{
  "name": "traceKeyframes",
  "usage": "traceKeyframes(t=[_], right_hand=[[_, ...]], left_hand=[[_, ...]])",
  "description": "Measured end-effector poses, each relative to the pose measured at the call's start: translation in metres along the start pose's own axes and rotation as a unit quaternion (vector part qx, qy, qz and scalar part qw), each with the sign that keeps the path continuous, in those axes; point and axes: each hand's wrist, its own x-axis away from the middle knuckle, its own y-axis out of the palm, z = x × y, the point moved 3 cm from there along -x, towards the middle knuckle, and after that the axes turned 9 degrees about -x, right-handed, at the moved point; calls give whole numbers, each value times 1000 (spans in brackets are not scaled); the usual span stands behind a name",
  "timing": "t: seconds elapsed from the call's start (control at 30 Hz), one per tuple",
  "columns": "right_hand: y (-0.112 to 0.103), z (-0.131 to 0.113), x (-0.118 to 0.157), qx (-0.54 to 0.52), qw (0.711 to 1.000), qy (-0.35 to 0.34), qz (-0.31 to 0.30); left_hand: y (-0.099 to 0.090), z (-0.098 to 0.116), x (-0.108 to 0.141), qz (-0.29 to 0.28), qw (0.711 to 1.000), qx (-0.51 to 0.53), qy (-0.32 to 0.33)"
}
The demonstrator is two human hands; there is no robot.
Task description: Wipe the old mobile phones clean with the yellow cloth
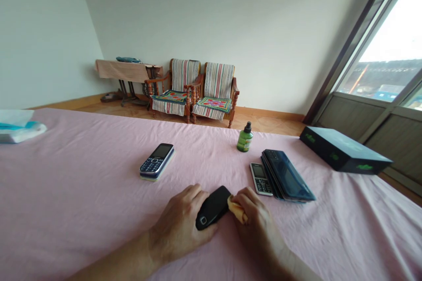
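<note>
While the left hand (182,216) grips and partly hides a black phone (215,207), the right hand (259,219) clutches a half-hidden cloth (238,211).

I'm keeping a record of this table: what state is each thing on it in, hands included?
Left hand: gripping black phone
Right hand: gripping yellow cloth
Black phone: apparently back up
Yellow cloth: bunched
Green bottle: upright, top on
Navy phone: face up, atop a stack
Silver phone: face up
Smartphones: stacked, top one back up
Black box: closed
White packet: partly out of frame, open or shut unclear
Tablecloth: spread, wrinkled
</note>
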Motion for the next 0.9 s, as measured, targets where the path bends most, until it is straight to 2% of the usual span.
traceKeyframes(t=[0.37, 0.6, 0.73, 0.9], right_hand=[[-3, 3, -4, -10, 1000, 25, -12], [-4, 4, -5, -28, 999, 17, -31], [-7, 3, -6, -5, 999, 3, -43], [-8, 7, -6, -40, 997, 6, -59]], left_hand=[[2, -1, 0, 6, 1000, -3, 1], [2, -2, 0, 1, 1000, 3, 3], [2, -2, 1, 4, 1000, 7, 1], [2, -3, 0, 0, 1000, 5, 4]])
